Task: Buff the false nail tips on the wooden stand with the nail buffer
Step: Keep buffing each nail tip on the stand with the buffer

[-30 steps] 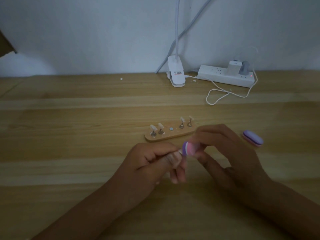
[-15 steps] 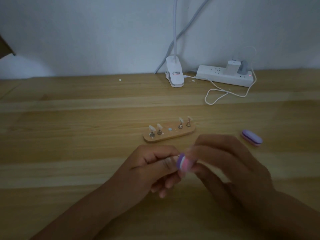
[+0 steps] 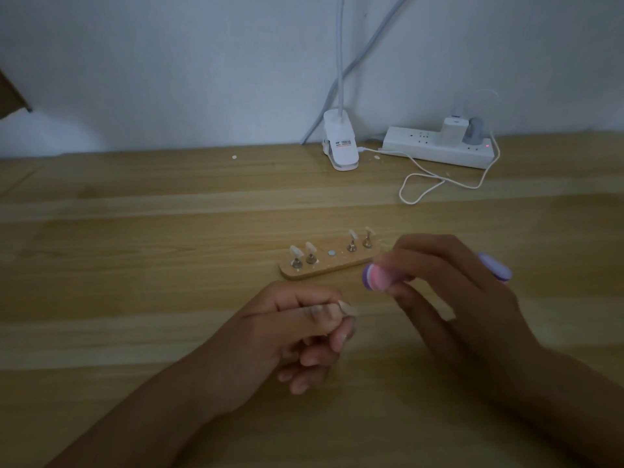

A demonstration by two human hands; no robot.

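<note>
A small wooden stand (image 3: pixel 324 269) lies mid-table with several false nail tips (image 3: pixel 297 251) on metal pegs; its middle spot shows only a bare disc. My right hand (image 3: pixel 449 288) grips a purple, pink and white nail buffer (image 3: pixel 373 278) just in front of the stand's right end. My left hand (image 3: pixel 297 329) sits lower left of it, thumb and forefinger pinching a pale nail tip (image 3: pixel 345 306) on its holder. Buffer and held tip are apart.
A second purple buffer (image 3: pixel 496 266) lies on the table, partly behind my right hand. At the back by the wall stand a white clip lamp base (image 3: pixel 340 145), a power strip (image 3: pixel 439 148) with plugs and a looping white cable (image 3: pixel 418 189).
My right hand has lifted the buffer away from the tip, up and to the right. My left hand stayed low, still pinching the tip.
</note>
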